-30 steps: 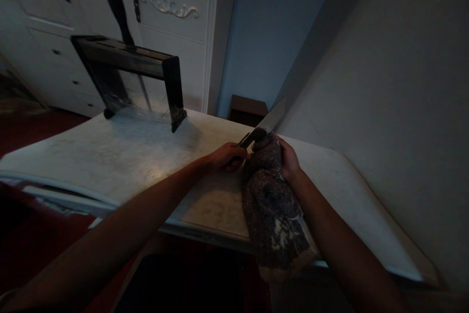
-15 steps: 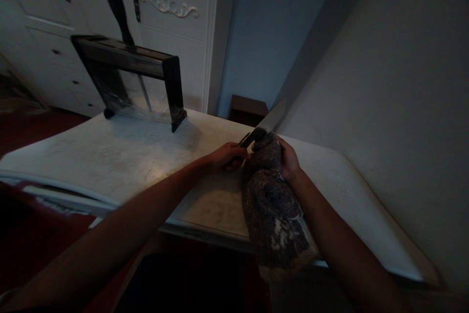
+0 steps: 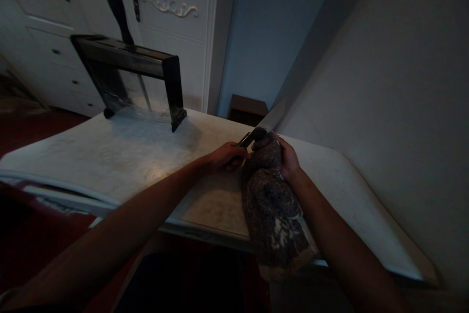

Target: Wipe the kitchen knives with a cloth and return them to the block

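My left hand (image 3: 227, 156) is closed around the black handle of a knife (image 3: 274, 116), whose broad blade points up and away to the right. A dark, patterned towel (image 3: 273, 196) with a pale, fringed-looking edge hangs over the near edge of the table. Its bunched upper end lies against the knife where handle and blade meet. My right hand (image 3: 289, 159) grips that end from the right; some of its fingers are hidden behind the cloth.
The white table (image 3: 135, 156) has a marble-like top. A black-framed knife stand (image 3: 128, 59) with a clear base holds a dark-handled tool at the back left. Behind are a white cabinet (image 3: 176, 44), a small brown box-like piece (image 3: 249, 105) and a wall close on the right.
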A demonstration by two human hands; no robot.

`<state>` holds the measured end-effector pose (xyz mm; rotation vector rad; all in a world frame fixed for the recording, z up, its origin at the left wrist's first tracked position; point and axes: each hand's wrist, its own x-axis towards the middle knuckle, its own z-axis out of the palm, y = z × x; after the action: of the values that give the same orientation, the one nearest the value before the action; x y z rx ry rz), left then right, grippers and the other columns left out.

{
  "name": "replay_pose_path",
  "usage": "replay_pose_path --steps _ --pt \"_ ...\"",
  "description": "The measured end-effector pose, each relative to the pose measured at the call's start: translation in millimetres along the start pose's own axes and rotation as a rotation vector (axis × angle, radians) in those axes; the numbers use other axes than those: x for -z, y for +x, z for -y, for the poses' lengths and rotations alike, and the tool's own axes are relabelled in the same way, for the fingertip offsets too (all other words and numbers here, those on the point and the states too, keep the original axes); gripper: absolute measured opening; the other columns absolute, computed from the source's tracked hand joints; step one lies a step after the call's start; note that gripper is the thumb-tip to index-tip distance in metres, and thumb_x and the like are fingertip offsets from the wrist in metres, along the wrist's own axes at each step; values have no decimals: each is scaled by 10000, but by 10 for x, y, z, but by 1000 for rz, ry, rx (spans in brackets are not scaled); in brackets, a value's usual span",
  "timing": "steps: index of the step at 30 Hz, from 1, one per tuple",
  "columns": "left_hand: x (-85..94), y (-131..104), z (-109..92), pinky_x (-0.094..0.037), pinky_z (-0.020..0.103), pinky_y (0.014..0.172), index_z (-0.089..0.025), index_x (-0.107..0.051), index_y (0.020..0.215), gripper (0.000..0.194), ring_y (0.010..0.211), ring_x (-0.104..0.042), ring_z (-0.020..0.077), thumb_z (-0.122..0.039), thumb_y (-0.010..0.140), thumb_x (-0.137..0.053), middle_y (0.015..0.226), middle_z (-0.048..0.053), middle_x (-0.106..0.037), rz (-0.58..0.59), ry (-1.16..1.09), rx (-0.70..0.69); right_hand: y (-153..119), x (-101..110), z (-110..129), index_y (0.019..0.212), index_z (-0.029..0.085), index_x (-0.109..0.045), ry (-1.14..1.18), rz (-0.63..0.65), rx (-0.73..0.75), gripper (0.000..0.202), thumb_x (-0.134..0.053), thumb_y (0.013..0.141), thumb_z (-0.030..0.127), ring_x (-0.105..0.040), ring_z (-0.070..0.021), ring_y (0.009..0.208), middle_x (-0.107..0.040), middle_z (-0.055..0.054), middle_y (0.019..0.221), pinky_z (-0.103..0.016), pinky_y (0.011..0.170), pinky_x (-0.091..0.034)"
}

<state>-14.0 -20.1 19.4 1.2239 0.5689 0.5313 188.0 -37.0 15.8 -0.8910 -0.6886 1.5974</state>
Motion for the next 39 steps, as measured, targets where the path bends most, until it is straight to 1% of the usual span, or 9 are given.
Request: replay_pose_path --steps 5,10,14,24,29,32,36,39 --pt "-4 3 -5 -178 190 307 -168 -416 542 244 300 -313 51 -236 692 -596 399 -53 -371 -11 0 4 11 -10 0 891 204 -634 11 -41 7 199 -618 782 370 -682 -249 829 -720 -41 757 -419 800 -560" --pt "-8 0 -8 -180 193 312 -168 -418 551 240 298 -307 49 -233 700 -595 398 -56 -367 -1 -7 5 11 -1 -1 917 199 -641 -40 0 17 258 -618 781 417 -684 -250 819 -719 -49 758 -424 801 -559" --pt "-4 -7 -7 -184 197 316 -166 -421 547 247 299 -313 50 -241 707 -594 399 -52 -373 -3 14 -11 14 15 -6 914 200 -644 -30 27 9 259 -616 785 423 -685 -256 822 -720 -54 761 -431 800 -560" --pt "-3 4 4 -191 191 310 -173 -413 553 254 300 -310 50 -252 686 -615 399 -60 -367 1 -7 11 19 17 -17 926 200 -647 -18 5 -24 255 -597 804 419 -686 -259 853 -726 -50 771 -420 790 -569" --pt "-23 -5 -14 -194 190 304 -173 -419 548 235 295 -306 50 -240 674 -607 390 -62 -368 -1 -5 9 23 24 -38 890 200 -649 -42 -7 11 235 -630 784 409 -683 -274 871 -728 -61 775 -427 791 -571" --pt "-30 -2 -9 -196 188 299 -173 -425 554 227 297 -307 51 -248 664 -609 388 -62 -379 -4 46 4 14 12 -49 893 206 -651 -64 -18 73 236 -652 774 410 -681 -275 868 -727 -53 782 -432 791 -570" --pt "-30 2 29 -207 185 294 -170 -468 623 194 305 -316 56 -279 666 -623 406 -70 -406 -19 152 -21 -28 -43 -56 906 203 -652 -149 -69 243 243 -719 739 367 -678 -243 842 -723 -31 834 -397 820 -559" --pt "-40 -1 48 -223 177 298 -167 -482 647 188 320 -326 54 -293 675 -619 429 -74 -417 -35 224 -47 -77 -102 -66 908 205 -645 -194 -78 328 286 -770 694 347 -675 -232 808 -710 -20 824 -393 812 -555"
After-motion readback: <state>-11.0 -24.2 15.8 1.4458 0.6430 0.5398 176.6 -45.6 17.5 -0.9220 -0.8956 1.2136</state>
